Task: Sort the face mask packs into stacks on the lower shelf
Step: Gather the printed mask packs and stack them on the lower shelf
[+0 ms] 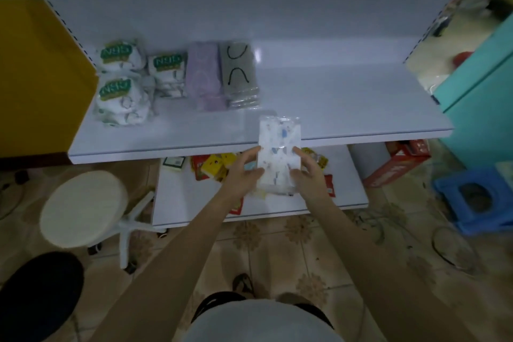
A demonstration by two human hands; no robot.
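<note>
A clear pack of white patterned face masks [279, 147] is held over the front edge of the white shelf [347, 103]. My left hand [244, 171] grips its left side and my right hand [305, 172] grips its right side. Further back on the shelf lie sorted stacks: white packs with green labels [122, 83], a second green-label stack [168, 72], a purple stack [204, 75] and a grey stack with black ear loops [240, 75].
Below the shelf, a lower white board [194, 197] carries loose yellow and red packets [213, 166]. A round white stool [83, 208] stands at the left, a red box [397, 164] and a blue plastic stool [474, 197] at the right, beside a teal cabinet [483, 97].
</note>
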